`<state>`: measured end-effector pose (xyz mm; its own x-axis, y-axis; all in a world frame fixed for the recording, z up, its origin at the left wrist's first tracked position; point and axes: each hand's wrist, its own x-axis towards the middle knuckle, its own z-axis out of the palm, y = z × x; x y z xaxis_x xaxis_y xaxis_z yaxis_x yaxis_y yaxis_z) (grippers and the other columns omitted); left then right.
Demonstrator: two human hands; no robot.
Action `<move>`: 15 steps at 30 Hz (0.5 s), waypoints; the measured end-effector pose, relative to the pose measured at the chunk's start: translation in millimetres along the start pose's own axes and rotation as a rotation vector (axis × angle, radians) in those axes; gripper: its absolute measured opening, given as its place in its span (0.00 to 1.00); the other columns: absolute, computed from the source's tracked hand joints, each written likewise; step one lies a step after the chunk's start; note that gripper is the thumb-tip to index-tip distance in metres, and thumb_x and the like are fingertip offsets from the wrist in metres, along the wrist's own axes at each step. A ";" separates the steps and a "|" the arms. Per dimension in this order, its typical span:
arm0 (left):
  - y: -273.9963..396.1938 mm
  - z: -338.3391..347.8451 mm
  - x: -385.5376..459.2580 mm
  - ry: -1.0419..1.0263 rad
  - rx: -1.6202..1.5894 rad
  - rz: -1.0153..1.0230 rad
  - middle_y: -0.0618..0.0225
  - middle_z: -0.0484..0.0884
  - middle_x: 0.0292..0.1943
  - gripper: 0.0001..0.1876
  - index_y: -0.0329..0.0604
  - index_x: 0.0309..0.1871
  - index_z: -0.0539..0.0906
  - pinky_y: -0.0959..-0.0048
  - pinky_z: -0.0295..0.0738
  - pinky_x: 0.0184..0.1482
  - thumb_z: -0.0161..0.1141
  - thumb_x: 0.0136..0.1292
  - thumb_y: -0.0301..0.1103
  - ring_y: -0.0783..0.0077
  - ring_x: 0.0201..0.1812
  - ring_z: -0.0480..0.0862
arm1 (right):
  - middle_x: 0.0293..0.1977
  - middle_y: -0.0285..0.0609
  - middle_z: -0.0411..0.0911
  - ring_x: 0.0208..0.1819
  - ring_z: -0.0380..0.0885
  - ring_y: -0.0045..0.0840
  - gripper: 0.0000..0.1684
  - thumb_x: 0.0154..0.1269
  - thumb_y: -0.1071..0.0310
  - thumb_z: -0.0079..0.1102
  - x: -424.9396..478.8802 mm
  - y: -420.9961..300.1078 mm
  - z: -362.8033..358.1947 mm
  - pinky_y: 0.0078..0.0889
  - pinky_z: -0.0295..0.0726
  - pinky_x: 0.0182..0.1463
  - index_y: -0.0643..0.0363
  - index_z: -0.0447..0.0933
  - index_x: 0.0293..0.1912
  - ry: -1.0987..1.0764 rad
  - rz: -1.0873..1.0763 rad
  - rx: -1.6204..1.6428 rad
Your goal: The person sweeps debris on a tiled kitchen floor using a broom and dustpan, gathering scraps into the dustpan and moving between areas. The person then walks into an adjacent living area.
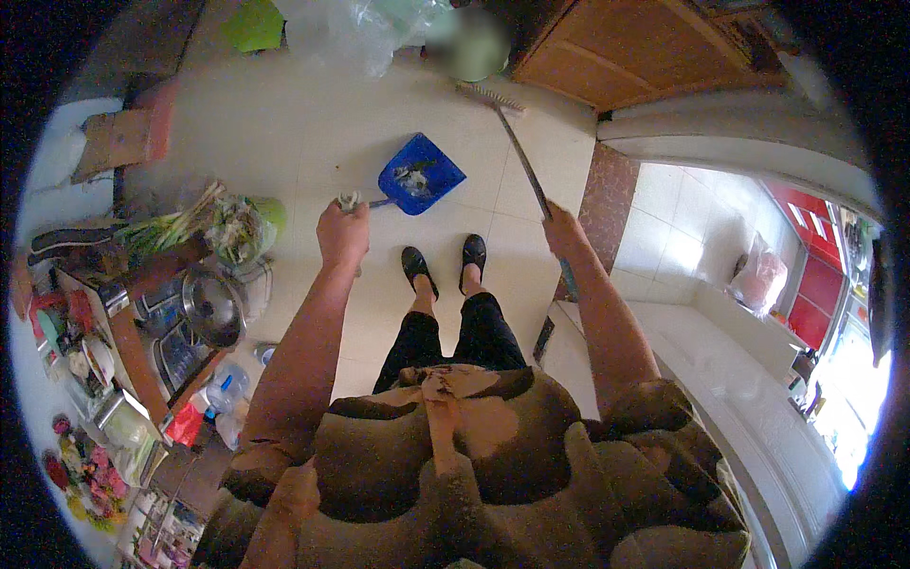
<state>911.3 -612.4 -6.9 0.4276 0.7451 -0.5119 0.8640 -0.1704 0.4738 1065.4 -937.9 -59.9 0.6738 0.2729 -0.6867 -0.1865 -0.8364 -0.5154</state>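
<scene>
My left hand (343, 233) is closed around the handle of a blue plastic dustpan (444, 176), with a pale crumpled thing at the top of the fist. Grey-white debris (412, 179) lies in the pan, which is in front of my feet. My right hand (565, 229) grips the long pole of a broom or floor brush (522, 153). Its wide bristled head (492, 97) touches the tiled floor farther off, near a pale green round object (473, 46) and the wooden furniture. The pole slants from the head down to my right fist.
Clear plastic bags (348, 35) and a green container (254, 27) are at the far side. On the left, spring onions (174, 224), a vegetable-filled bag (242, 226) and a metal pan (213, 307) crowd together. A wooden cabinet (604, 64) and a doorway with a reddish threshold (608, 188) flank the right.
</scene>
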 end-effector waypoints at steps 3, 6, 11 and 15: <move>-2.5 5.2 0.2 0.009 0.019 0.008 0.51 0.80 0.26 0.17 0.35 0.34 0.77 0.62 0.74 0.34 0.56 0.51 0.42 0.54 0.27 0.81 | 0.18 0.46 0.73 0.17 0.73 0.31 0.16 0.57 0.67 0.44 49.1 -3.5 23.5 0.36 0.72 0.21 0.56 0.68 0.47 -0.030 0.119 -0.037; -0.7 4.1 -1.5 -0.006 -0.070 0.005 0.50 0.80 0.28 0.17 0.35 0.34 0.77 0.62 0.74 0.36 0.56 0.51 0.42 0.51 0.31 0.80 | 0.24 0.48 0.76 0.23 0.76 0.33 0.15 0.57 0.65 0.45 37.9 28.2 30.9 0.36 0.75 0.26 0.57 0.69 0.45 0.023 -0.063 -0.392; -11.7 12.2 5.0 0.060 -0.033 0.078 0.49 0.80 0.30 0.16 0.35 0.34 0.77 0.62 0.73 0.39 0.55 0.51 0.41 0.50 0.35 0.79 | 0.28 0.43 0.76 0.26 0.76 0.29 0.17 0.58 0.66 0.45 -64.7 64.1 3.3 0.32 0.76 0.28 0.60 0.69 0.47 -0.234 -0.353 -0.777; -3.4 -14.0 -9.8 0.018 0.040 0.137 0.49 0.79 0.31 0.16 0.35 0.35 0.77 0.61 0.73 0.39 0.55 0.51 0.41 0.49 0.35 0.79 | 0.16 0.41 0.68 0.13 0.67 0.22 0.21 0.60 0.65 0.46 -129.3 70.7 -18.2 0.29 0.67 0.14 0.57 0.67 0.53 -0.333 0.003 0.018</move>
<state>900.4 -610.2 6.6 0.5376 0.7245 -0.4314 0.8081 -0.2966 0.5089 978.1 -1041.0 1.8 0.4026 0.4133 -0.8167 -0.2027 -0.8299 -0.5198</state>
